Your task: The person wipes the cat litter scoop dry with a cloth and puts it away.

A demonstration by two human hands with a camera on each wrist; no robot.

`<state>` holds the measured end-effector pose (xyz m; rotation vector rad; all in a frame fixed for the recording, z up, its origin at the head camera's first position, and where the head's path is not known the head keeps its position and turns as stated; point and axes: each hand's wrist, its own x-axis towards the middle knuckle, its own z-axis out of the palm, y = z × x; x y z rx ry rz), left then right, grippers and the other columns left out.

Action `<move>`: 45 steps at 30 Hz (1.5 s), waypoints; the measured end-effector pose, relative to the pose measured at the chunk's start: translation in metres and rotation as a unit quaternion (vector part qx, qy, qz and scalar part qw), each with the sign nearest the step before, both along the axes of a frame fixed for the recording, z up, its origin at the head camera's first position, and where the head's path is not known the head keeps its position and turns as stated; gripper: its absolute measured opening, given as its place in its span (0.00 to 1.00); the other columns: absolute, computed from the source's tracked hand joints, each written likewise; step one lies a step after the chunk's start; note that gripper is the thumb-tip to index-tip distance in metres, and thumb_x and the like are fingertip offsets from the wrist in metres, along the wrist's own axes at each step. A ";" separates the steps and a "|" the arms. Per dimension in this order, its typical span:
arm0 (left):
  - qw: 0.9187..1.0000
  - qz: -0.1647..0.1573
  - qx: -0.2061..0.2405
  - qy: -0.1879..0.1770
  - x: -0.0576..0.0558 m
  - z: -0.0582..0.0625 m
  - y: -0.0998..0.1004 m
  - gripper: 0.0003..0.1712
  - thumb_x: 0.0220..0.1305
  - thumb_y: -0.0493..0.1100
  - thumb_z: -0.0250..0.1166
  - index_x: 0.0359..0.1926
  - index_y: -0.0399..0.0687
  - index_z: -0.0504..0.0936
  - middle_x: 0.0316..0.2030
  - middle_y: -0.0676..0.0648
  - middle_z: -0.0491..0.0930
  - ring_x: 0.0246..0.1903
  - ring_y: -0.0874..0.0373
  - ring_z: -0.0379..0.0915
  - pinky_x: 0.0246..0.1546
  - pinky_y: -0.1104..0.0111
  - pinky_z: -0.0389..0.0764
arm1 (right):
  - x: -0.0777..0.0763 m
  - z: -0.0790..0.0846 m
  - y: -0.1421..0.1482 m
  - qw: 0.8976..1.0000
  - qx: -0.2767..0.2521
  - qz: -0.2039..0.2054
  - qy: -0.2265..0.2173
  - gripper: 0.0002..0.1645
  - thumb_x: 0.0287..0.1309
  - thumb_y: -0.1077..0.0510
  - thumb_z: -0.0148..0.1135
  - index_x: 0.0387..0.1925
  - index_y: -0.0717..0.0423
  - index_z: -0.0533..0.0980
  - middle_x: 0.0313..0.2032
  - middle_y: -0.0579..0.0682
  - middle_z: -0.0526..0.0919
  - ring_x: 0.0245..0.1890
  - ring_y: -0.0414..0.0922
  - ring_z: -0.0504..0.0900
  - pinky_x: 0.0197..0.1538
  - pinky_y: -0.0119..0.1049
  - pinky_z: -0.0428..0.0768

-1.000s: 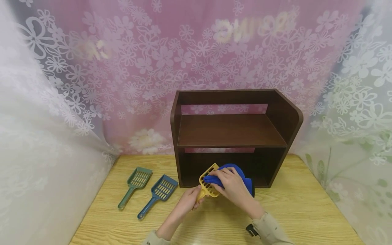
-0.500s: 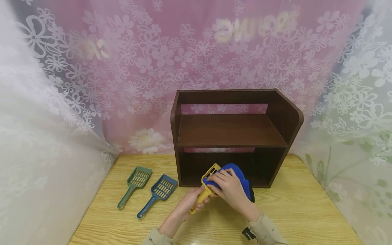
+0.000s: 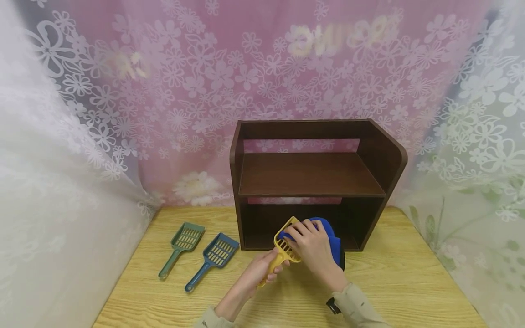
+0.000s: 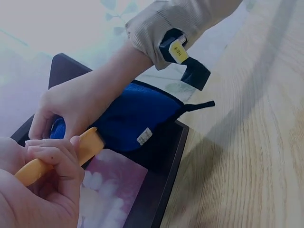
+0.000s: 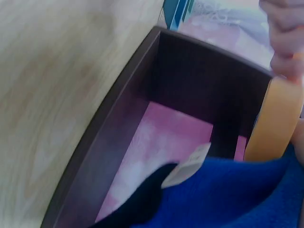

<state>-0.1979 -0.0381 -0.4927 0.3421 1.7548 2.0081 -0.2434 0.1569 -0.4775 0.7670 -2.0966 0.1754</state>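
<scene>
My left hand [image 3: 262, 269] grips the handle of a yellow litter scoop [image 3: 280, 258], its slotted pan tilted up in front of the shelf. My right hand [image 3: 315, 248] holds a blue cloth [image 3: 335, 249] bunched under its fingers against the pan, covering part of the slots. In the left wrist view the cloth [image 4: 137, 114] hangs down, with dark edging, a loop and a white tag. The scoop [image 4: 90, 145] shows there edge-on past my left fingers. From the right wrist, the scoop's orange-looking side [image 5: 270, 121] stands beside the cloth [image 5: 228, 190].
A dark brown two-tier shelf [image 3: 311, 173] stands on the wooden table [image 3: 393, 282] just behind the hands. To its left lie a green litter scoop [image 3: 184, 239] and a blue litter scoop [image 3: 219, 253]. Flowered curtains [image 3: 184, 91] enclose the back and sides.
The yellow scoop and both hands have shifted slightly right. My right hand with the cloth slid down the pan, then back up, and more lower slots show now.
</scene>
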 end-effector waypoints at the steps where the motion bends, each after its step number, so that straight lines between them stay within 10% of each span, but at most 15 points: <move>1: 1.000 0.000 -0.002 0.003 0.000 0.001 0.001 0.29 0.82 0.55 0.45 0.54 0.33 0.79 0.24 0.55 0.71 0.16 0.70 0.58 0.16 0.81 0.60 | -0.002 0.001 0.002 1.000 -0.001 -0.003 0.005 0.15 0.48 0.49 0.80 0.34 0.48 0.83 0.35 0.46 0.84 0.35 0.48 0.81 0.44 0.49 0.79; 20: 0.999 0.019 -0.037 0.035 0.004 0.005 0.006 0.30 0.82 0.53 0.45 0.46 0.31 0.82 0.21 0.55 0.68 0.15 0.69 0.57 0.16 0.80 0.61 | -0.011 0.005 0.013 0.997 -0.050 -0.051 0.011 0.15 0.47 0.58 0.81 0.36 0.52 0.83 0.34 0.50 0.82 0.34 0.50 0.78 0.40 0.49 0.75; 33: 0.997 0.040 -0.049 0.041 -0.001 0.009 0.002 0.29 0.82 0.54 0.45 0.46 0.33 0.81 0.21 0.54 0.69 0.15 0.69 0.58 0.14 0.80 0.61 | -0.005 0.000 0.001 0.992 -0.035 0.110 -0.046 0.11 0.52 0.54 0.76 0.38 0.48 0.85 0.37 0.43 0.87 0.37 0.43 0.80 0.42 0.42 0.75; 45: 0.997 0.064 -0.032 0.038 -0.007 0.013 -0.011 0.30 0.82 0.52 0.46 0.47 0.27 0.81 0.21 0.54 0.70 0.14 0.70 0.57 0.15 0.80 0.61 | 0.006 0.006 0.003 0.983 0.003 0.164 -0.084 0.10 0.55 0.57 0.73 0.41 0.49 0.84 0.39 0.40 0.86 0.39 0.42 0.79 0.42 0.39 0.73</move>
